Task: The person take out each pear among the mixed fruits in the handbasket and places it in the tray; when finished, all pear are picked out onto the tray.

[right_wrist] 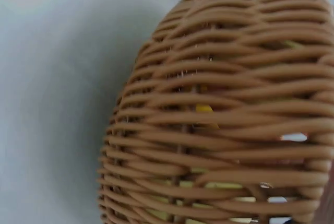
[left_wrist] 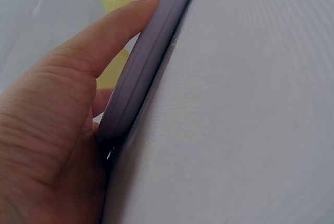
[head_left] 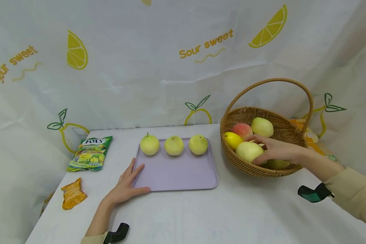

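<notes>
A lilac tray (head_left: 177,173) lies on the white table with three yellow-green pears (head_left: 174,145) in a row along its far side. My left hand (head_left: 128,183) rests at its left near corner, fingers spread over the rim; in the left wrist view the thumb lies along the tray's edge (left_wrist: 138,72). At the right, my right hand (head_left: 276,149) reaches into a wicker basket (head_left: 256,169) and grips a pale pear (head_left: 249,151) between thumb and fingers. Only the basket's woven side (right_wrist: 224,109) fills most of the right wrist view, hiding that hand's grip.
Inside the basket also sit a lemon (head_left: 232,140), a peach (head_left: 242,130), another pale pear (head_left: 262,127) and a greenish fruit (head_left: 277,164). Its tall handle (head_left: 277,80) arches overhead. A green candy bag (head_left: 90,154) and an orange packet (head_left: 73,194) lie at the left.
</notes>
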{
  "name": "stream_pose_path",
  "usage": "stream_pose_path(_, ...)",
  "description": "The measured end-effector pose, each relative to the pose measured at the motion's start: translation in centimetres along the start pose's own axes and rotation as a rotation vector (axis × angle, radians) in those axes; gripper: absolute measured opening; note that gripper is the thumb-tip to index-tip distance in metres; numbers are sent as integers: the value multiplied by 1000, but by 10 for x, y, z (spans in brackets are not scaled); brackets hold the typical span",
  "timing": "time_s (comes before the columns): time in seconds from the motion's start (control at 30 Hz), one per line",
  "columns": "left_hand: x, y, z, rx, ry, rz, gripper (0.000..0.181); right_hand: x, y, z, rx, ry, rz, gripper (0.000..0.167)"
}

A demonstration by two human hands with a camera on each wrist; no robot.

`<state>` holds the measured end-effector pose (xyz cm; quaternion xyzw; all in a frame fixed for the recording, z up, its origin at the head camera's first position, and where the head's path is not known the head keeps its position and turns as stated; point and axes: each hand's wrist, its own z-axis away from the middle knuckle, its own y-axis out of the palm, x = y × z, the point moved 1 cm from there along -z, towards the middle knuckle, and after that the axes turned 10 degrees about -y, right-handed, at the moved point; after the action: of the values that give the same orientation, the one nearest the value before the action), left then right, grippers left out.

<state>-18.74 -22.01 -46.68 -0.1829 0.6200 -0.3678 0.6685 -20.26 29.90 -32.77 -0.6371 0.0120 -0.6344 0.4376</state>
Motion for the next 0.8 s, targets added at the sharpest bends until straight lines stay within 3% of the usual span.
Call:
stream_pose_path(0.33, 3, 0, -1, -2, 10, -5, 95, 7, 11, 8, -139, -28, -114, 77)
stream_pose_path(0.6, 4, -1, 0, -6, 14, -2, 94, 15, 19, 12, -291, -27, -139, 80)
stream_pose_path(0.8, 2, 0, 0, -4, 4, -2, 95, 19, 30, 15, -361, -44, -245, 77)
